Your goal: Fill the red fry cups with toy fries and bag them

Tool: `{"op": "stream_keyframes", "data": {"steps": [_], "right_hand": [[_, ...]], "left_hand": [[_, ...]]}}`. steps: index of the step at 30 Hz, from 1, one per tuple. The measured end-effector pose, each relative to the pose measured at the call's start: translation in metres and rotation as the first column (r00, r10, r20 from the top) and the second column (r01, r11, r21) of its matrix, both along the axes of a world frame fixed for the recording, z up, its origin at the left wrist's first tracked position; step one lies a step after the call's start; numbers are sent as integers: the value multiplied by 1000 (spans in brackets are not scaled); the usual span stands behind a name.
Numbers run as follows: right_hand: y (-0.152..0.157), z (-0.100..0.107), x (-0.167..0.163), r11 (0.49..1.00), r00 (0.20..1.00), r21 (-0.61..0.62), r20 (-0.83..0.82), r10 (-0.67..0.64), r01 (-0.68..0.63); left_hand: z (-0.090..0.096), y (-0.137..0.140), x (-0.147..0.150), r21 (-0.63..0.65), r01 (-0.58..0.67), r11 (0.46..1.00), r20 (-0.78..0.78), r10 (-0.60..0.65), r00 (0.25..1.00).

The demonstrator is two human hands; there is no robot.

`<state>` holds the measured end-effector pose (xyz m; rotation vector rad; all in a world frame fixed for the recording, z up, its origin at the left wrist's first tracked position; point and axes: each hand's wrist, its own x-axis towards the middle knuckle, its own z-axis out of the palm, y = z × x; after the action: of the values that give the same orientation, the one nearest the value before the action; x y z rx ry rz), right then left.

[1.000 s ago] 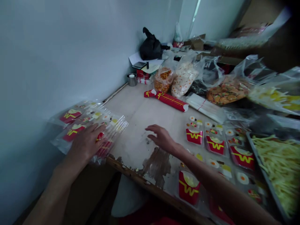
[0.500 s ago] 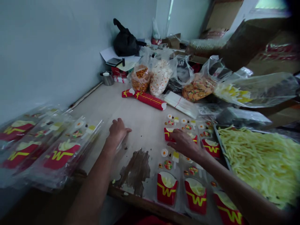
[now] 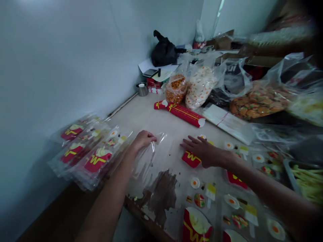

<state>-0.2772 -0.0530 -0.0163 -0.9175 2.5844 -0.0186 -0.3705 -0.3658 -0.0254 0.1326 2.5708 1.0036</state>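
packs (image 3: 198, 222) in rows on the table (image 3: 141, 116) look unsleeved, while sleeved ones (image 3: 98, 159) pile over by the wall (image 3: 75, 67), seemingly done. the left hand (image 3: 144, 138) pinches a clear sleeve (image 3: 145, 164), apparently empty; the right hand (image 3: 199, 150), fingers spread, covers part of one pack (image 3: 191, 159).

Right hand (image 3: 199, 149) partly hides red carton (image 3: 190, 160).

Left forearm (image 3: 113, 188): bare, tapering; left of the worn patch (image 3: 164, 191).
Left hand (image 3: 144, 138): bare, finger detail unclear.
Right forearm (image 3: 252, 174): bare, slim, partly in shadow; right of the patch.
Right hand (image 3: 200, 151): bare, slender-fingered.
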Motion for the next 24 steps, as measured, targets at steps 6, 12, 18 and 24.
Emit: {"op": "stream_keyframes", "data": {"steps": [6,12,18,24], "right_hand": [[-7,3,-26,986,998,-151,-18,68,-70],[9,29,-8,949,978,-281,-108,-176,140],[23,36,5,918,922,-334,-244,-301,212],[46,47,8,913,884,-356,-336,-325,200]], "left_hand": [[-25,3,22,246,-208,947,34,206,978],[-18,7,31,580,-428,694,403,213,890],[-8,16,44,602,-431,672,564,23,825],[-2,28,68,562,-489,667,497,201,844]]}}
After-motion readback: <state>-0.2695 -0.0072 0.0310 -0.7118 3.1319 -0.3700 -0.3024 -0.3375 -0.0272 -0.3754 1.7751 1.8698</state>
